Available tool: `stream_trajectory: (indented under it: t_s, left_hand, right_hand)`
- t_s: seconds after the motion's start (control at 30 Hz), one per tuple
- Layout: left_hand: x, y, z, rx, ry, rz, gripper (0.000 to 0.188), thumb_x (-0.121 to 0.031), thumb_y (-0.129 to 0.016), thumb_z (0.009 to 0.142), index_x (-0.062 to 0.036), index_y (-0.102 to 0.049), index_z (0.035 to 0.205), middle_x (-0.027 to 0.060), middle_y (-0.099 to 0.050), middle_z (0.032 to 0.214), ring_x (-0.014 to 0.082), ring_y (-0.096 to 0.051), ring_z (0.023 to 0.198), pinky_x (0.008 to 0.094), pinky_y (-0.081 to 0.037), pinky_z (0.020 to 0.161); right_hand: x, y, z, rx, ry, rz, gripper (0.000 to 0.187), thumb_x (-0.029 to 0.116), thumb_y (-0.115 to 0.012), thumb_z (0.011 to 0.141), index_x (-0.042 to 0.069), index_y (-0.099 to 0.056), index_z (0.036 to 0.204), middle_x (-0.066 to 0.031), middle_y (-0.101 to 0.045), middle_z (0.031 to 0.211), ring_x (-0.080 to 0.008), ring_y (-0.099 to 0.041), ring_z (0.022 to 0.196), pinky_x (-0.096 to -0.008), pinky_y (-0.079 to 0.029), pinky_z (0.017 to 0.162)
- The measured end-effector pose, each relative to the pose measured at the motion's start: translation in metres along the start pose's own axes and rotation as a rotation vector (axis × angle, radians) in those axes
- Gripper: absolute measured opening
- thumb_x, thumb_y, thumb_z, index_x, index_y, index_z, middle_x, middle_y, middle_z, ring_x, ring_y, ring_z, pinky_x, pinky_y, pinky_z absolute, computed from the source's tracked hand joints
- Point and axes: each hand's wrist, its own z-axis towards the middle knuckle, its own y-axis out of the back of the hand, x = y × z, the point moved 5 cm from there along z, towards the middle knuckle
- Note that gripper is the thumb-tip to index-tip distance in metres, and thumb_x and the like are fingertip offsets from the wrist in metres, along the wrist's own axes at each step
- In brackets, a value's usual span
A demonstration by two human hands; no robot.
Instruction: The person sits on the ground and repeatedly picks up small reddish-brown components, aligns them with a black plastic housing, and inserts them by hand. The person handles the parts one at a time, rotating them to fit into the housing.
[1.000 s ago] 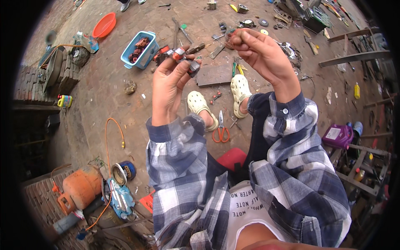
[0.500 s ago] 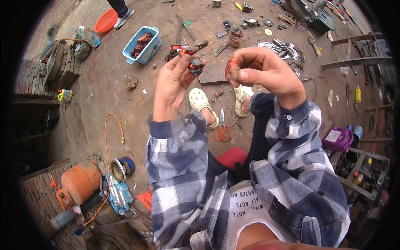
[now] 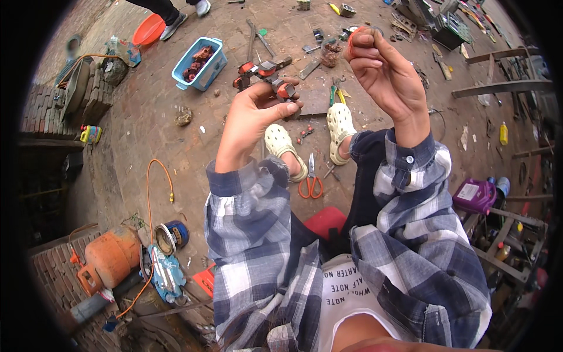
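Note:
My left hand (image 3: 249,120) is closed on a small black-and-orange part (image 3: 285,91), pinched between thumb and fingers. It looks like a piece of a motor with windings, but its exact kind is unclear. My right hand (image 3: 390,79) is raised farther out to the right. Its curled fingers grip thin reddish wire (image 3: 352,42), which loops over the fingertips. Past my left hand, more black-and-orange parts (image 3: 264,69) lie on the ground. Beneath the hands is a flat metal plate (image 3: 314,102), and pliers (image 3: 337,94) with green and yellow handles lie on it.
Orange-handled scissors (image 3: 311,179) lie by my left shoe. A light-blue tub (image 3: 217,67) holds reddish scrap at the far left, near an orange basin (image 3: 149,29) and another person's legs (image 3: 164,12). An orange gas cylinder (image 3: 114,255) stands lower left; metal frames (image 3: 504,88) line the right.
My right hand has moved up and away from my left with the wire, uncovering the pliers. The left hand has rolled over with its part. The other person's second foot has appeared.

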Motion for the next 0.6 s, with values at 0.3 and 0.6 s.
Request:
stream_trajectory:
  t_s: [0.3, 0.6]
  left_hand:
    - [0.019, 0.019, 0.003, 0.031, 0.020, 0.779, 0.021, -0.002, -0.071, 0.075, 0.0046, -0.061, 0.092, 0.0024, -0.064, 0.078, 0.0092, -0.060, 0.076, 0.0279, -0.048, 0.066]
    - [0.009, 0.023, 0.000, -0.026, 0.137, 0.098, 0.027, -0.005, -0.062, 0.084, 0.0042, -0.056, 0.108, 0.0092, -0.063, 0.096, 0.0178, -0.064, 0.086, 0.0290, -0.051, 0.080]
  right_hand:
    - [0.003, 0.007, 0.001, -0.001, 0.037, 0.037, 0.026, 0.015, -0.048, 0.098, -0.009, -0.052, 0.107, -0.0063, -0.049, 0.101, -0.0062, -0.044, 0.080, -0.0166, -0.043, 0.068]
    - [0.026, 0.017, -0.004, -0.042, 0.064, 0.069, 0.020, 0.010, -0.047, 0.097, -0.007, -0.048, 0.109, -0.0051, -0.047, 0.097, -0.0088, -0.043, 0.080, -0.0184, -0.043, 0.067]
